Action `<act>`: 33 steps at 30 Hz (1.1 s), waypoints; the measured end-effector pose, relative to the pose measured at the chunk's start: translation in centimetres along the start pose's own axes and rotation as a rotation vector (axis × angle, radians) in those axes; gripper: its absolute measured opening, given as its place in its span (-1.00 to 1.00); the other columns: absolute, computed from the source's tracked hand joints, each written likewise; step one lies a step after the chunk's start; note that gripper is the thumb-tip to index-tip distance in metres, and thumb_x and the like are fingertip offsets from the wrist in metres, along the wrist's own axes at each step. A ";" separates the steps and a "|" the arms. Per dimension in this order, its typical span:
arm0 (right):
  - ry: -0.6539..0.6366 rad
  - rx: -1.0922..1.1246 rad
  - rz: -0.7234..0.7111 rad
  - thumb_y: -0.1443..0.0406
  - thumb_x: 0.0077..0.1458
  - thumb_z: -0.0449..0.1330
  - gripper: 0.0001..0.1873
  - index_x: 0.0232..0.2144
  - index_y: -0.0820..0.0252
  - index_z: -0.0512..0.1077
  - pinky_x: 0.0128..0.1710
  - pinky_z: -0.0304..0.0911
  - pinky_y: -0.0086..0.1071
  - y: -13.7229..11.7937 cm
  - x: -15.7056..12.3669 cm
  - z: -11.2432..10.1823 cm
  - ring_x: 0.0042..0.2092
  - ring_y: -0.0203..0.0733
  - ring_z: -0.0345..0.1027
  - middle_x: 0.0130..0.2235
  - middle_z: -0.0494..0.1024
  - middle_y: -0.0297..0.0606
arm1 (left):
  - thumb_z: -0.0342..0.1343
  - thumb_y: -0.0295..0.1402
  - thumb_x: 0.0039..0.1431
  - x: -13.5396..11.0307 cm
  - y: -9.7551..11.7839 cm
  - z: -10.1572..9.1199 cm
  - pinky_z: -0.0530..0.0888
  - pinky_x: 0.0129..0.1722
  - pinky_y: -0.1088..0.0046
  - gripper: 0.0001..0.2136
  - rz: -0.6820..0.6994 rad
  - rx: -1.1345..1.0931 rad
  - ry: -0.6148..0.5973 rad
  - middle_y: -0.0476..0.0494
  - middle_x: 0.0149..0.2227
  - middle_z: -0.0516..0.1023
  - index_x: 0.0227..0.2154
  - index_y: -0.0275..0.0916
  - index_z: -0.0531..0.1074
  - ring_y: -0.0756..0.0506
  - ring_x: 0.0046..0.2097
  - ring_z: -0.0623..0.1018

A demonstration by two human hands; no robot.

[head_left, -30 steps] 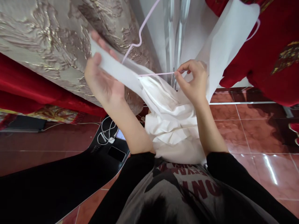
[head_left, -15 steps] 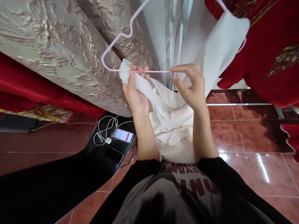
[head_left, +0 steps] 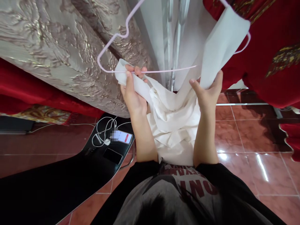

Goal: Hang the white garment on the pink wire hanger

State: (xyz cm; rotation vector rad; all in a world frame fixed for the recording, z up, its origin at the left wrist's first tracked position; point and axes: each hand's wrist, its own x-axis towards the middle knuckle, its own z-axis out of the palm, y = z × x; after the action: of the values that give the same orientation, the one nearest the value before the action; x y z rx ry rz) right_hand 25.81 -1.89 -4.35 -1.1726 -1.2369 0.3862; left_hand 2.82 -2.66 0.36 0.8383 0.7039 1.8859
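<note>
A long white cloth point(head_left: 173, 120) drapes over the right side of a pale pink clothes hanger point(head_left: 161, 71) and gathers in folds in front of my body. My left hand point(head_left: 134, 90) pinches one end of this cloth together with the hanger's bottom bar, near its left corner. On the other side, my right hand point(head_left: 208, 92) is around the hanging part of the cloth, below the bar. Its thumb shows at the cloth's left edge, while most of the fingers are hidden behind the fabric. The hanger's top lies outside the view.
Beige textured fabric point(head_left: 58, 56) hangs at the left, and red cloth with gold decoration point(head_left: 269, 62) at the right. A black chair point(head_left: 93, 162) at the lower left bears two phones point(head_left: 122, 136) and white earphones point(head_left: 107, 142). The floor point(head_left: 246, 134) is red tile.
My right hand has left the hanger's bottom bar and moved right and down onto the hanging cloth. My left hand keeps its hold, shifting slightly left with the hanger.
</note>
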 end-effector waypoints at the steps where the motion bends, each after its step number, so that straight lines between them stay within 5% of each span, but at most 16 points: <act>1: 0.034 -0.007 0.003 0.00 0.00 0.34 -0.45 -0.07 0.16 0.36 0.01 0.40 -0.20 -0.4 -0.2 0.2 -0.09 -0.25 0.39 -0.12 0.43 -0.23 | -0.12 -0.43 0.47 -0.1 0.1 0.0 0.43 -0.25 0.42 -0.76 0.003 -0.001 -0.005 -0.11 -0.30 0.50 -0.28 -0.10 0.41 -0.13 -0.01 0.49; 4: 0.199 0.023 0.001 0.10 0.13 0.23 -0.70 -0.36 0.26 0.43 -0.21 0.36 -0.35 -1.9 -0.5 0.1 -0.34 -0.36 0.32 -0.41 0.38 -0.33 | -0.12 -0.43 0.47 -0.2 0.3 -0.1 0.45 -0.26 0.42 -0.74 0.007 -0.005 -0.020 -0.10 -0.30 0.50 -0.29 -0.08 0.43 -0.13 -0.01 0.50; 9: 0.346 0.074 -0.004 0.24 0.13 0.19 -0.77 -0.48 0.28 0.42 -0.27 0.32 -0.40 -3.3 0.0 -0.5 -0.38 -0.37 0.34 -0.47 0.40 -0.35 | -0.07 -0.40 0.47 -0.1 0.0 -0.4 0.44 -0.23 0.43 -0.80 0.007 0.039 -0.008 -0.11 -0.29 0.51 -0.24 -0.10 0.43 -0.13 0.00 0.51; 19: 0.188 0.174 0.069 0.31 0.07 0.19 -0.92 -0.41 0.22 0.36 -0.34 0.23 -0.46 -4.0 0.8 -0.7 -0.40 -0.42 0.19 -0.41 0.34 -0.36 | 0.26 -0.18 0.26 -0.2 -0.5 -1.0 0.49 -0.23 0.34 -0.89 0.044 -0.036 -0.119 -0.08 -0.25 0.51 -0.26 -0.02 0.49 -0.19 0.03 0.52; 26: 0.216 0.195 0.150 0.21 0.13 0.21 -0.73 -0.50 0.23 0.27 -0.35 0.13 -0.43 -5.1 0.8 -0.4 -0.44 -0.41 0.07 -0.49 0.21 -0.36 | 0.27 -0.05 0.22 0.0 -0.3 -1.1 0.46 -0.22 0.34 -0.76 0.047 0.052 -0.085 -0.10 -0.26 0.50 -0.22 -0.04 0.42 -0.22 0.08 0.50; 33: 0.129 0.123 -0.109 0.36 0.12 0.11 -0.76 -0.59 0.24 0.34 -0.42 0.05 -0.51 -10.5 5.8 -2.5 -0.47 -0.48 0.08 -0.56 0.18 -0.36 | 0.06 -0.22 0.38 -0.1 0.0 -0.6 0.44 -0.30 0.35 -0.90 0.074 0.103 -0.044 -0.13 -0.28 0.47 -0.22 -0.09 0.38 -0.19 -0.03 0.53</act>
State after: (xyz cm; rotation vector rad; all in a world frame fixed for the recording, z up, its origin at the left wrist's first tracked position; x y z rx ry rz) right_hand 26.45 -2.90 7.89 -1.0048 -1.1434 0.2969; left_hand 2.33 -2.84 -0.03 0.9797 0.7577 1.9036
